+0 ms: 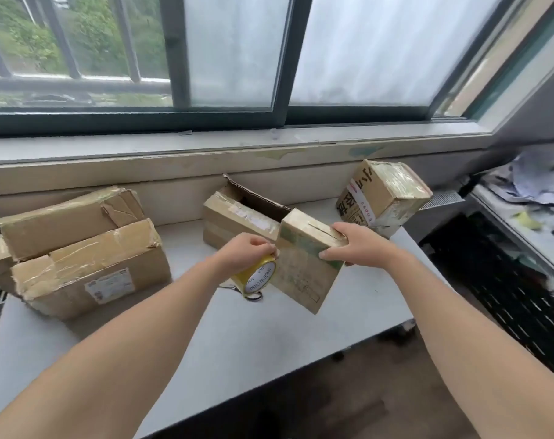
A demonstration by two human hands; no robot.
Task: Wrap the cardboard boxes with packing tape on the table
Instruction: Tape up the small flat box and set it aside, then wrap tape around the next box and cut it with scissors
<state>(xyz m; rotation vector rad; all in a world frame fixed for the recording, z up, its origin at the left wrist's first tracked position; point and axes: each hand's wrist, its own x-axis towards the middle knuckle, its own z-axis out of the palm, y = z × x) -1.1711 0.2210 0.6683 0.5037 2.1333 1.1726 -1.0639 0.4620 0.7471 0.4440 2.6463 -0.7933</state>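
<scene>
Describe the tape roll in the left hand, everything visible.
The tape roll is yellow tape wound on a white core printed MADE IN CHINA. It stands on edge, core face toward the camera. The left hand grips it from above, fingers curled over the rim. It sits beside the small box, low over the table; contact with either is unclear.
</scene>
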